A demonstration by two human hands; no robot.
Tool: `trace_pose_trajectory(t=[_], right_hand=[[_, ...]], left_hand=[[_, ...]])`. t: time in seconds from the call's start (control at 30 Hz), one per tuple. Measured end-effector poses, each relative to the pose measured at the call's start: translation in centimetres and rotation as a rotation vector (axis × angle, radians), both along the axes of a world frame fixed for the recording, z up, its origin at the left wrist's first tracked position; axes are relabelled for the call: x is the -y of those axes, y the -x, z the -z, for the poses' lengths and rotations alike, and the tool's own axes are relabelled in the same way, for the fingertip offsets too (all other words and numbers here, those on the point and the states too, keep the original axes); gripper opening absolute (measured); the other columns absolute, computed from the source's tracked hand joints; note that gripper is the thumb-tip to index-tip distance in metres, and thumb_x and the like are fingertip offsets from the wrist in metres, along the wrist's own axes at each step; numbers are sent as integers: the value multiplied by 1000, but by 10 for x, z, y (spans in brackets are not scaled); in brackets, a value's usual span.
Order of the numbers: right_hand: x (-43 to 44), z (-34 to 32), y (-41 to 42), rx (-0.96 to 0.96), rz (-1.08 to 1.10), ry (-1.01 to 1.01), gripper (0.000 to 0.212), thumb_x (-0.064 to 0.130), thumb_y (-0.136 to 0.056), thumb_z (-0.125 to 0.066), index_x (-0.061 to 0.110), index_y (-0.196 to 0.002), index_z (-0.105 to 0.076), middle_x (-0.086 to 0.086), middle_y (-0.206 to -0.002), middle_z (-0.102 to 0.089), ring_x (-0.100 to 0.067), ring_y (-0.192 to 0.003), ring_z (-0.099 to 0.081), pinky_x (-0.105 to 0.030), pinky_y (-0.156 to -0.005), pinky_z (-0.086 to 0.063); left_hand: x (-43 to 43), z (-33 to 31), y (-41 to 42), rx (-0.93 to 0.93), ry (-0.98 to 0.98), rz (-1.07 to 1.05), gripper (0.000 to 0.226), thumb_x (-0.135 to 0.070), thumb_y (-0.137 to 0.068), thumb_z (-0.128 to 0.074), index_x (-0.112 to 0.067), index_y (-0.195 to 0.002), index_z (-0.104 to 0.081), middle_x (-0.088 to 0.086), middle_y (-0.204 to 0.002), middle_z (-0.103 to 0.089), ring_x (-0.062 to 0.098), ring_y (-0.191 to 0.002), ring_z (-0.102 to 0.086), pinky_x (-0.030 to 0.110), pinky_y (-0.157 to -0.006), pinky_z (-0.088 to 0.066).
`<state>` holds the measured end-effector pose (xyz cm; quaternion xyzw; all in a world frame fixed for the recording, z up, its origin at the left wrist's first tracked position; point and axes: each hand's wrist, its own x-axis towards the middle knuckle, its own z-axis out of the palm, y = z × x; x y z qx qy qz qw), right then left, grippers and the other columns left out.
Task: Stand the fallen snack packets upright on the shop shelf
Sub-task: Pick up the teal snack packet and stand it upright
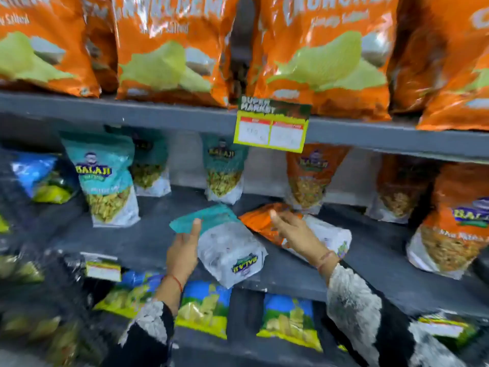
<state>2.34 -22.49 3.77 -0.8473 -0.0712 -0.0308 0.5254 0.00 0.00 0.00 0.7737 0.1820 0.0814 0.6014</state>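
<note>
Two snack packets lie flat on the grey middle shelf (pixel 137 242). The teal packet (pixel 225 245) lies face down with its top pointing back left. My left hand (pixel 184 251) grips its left edge, thumb on the teal top. Right beside it lies the orange packet (pixel 325 235), top pointing left. My right hand (pixel 293 231) rests over its orange top with fingers spread; whether it grips is unclear. Upright teal packets (pixel 105 178) (pixel 225 170) and orange packets (pixel 309 176) (pixel 455 221) stand around them.
Large orange crisp bags (pixel 169 49) fill the shelf above, with a yellow price tag (pixel 272 125) hanging from its edge. Blue and yellow packets (pixel 203 311) sit on the shelf below. A blue packet (pixel 42 176) stands at the far left.
</note>
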Motion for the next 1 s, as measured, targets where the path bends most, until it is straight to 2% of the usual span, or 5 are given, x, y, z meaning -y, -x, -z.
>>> trace_pose_trajectory(t=[0.13,0.23,0.33,0.5,1.0], right_hand=[[-16,28,-35,-529,-107,79,54,55,-91,-27,9,-90,-54,-6,-70,-48,-14,-56,-44,-25,-51,-36],[-31,45,-59,-745,-146,-103,47,55,-90,-31,19,-68,-50,7,-37,-57,-6,-33,-52,-16,-36,-41],[-41,57,-81,-728,-220,-115,32,48,-86,-49,19,-82,-62,7,-48,-69,-4,-41,-62,-18,-40,-47],[-52,72,-86,-658,-284,-310,41,34,-77,-67,18,-114,-61,0,-110,-72,-19,-102,-66,-28,-85,-55],[-135,106,-131,13,73,-369,57,-3,-64,-78,17,-110,-51,7,-106,-64,4,-92,-63,-16,-76,-51]], left_hand=[[-10,45,-13,-299,389,207,69,-70,-66,-50,-9,-96,-65,6,-59,-71,15,-47,-65,24,-52,-52],[-16,65,-34,-389,478,326,63,-59,-71,-58,-11,-111,-62,7,-82,-73,15,-59,-69,28,-58,-58],[-26,69,-50,-465,512,476,62,-59,-58,-64,-20,-107,-64,4,-102,-72,17,-82,-71,34,-75,-58],[-40,66,-64,-438,430,646,39,-44,-61,-72,-21,-92,-66,-8,-73,-76,11,-70,-71,27,-58,-57],[-115,46,-200,22,125,587,79,-2,-39,-82,-14,-111,-53,8,-112,-64,23,-103,-60,31,-84,-55]])
